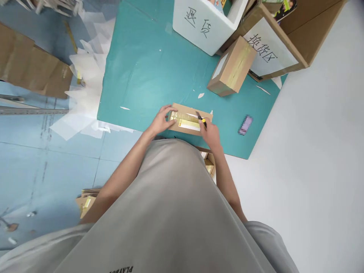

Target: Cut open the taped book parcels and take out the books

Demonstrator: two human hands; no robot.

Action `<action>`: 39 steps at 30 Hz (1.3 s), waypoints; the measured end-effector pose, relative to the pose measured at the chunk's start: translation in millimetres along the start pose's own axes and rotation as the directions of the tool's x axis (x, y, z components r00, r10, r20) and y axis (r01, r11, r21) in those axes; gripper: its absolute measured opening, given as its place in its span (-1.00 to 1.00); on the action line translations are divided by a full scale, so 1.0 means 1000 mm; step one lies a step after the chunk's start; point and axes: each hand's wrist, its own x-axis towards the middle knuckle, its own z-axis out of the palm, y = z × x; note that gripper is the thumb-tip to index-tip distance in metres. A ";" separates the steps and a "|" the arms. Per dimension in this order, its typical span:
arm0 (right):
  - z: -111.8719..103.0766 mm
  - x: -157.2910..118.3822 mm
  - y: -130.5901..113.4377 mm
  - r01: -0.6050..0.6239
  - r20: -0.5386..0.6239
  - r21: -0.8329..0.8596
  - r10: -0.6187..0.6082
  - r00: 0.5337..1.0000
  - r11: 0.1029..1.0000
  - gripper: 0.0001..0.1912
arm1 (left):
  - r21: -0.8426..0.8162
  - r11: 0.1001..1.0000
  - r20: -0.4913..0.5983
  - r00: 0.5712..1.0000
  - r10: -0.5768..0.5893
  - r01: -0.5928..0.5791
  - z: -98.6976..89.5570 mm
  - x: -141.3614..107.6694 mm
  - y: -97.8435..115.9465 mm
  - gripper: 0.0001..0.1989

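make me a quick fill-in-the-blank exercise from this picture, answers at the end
1. The right grip holds a cutter coloured black and ____.
2. The left grip rests on the small box at its ____ end, as the picture shows it.
3. The tub with handwriting on its side is coloured ____.

Missing words: yellow; left; white

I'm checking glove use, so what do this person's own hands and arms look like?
The left hand and right hand are both bare, without gloves; no watch or bracelet shows. The forearms are uncovered too, below loose grey sleeves. The matching grey shirt carries dark lettering, partly cut off at the picture's bottom edge.
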 end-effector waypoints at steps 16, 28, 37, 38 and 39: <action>0.003 0.031 -0.070 0.346 0.272 -0.286 -0.271 0.923 0.893 -0.48 | -0.076 0.995 0.044 0.997 -0.058 0.061 0.005 -0.006 -0.018 -0.44; 0.003 0.036 -0.084 0.347 0.261 -0.318 -0.270 0.927 0.883 -0.61 | -0.122 0.985 0.032 0.992 -0.119 0.123 0.004 0.000 -0.026 -0.41; -0.030 0.016 0.029 0.074 0.246 -0.345 0.014 0.969 0.936 -0.63 | -0.087 0.986 -0.003 0.989 -0.146 0.145 0.009 -0.002 -0.015 -0.45; -0.034 0.009 0.039 0.039 0.220 -0.306 0.031 0.975 0.951 -0.66 | -0.079 0.986 -0.008 0.989 -0.147 0.146 0.010 -0.002 -0.015 -0.45; -0.037 0.002 0.048 0.008 0.188 -0.255 0.042 0.981 0.967 -0.69 | -0.071 0.987 -0.012 0.989 -0.148 0.147 0.011 -0.002 -0.015 -0.45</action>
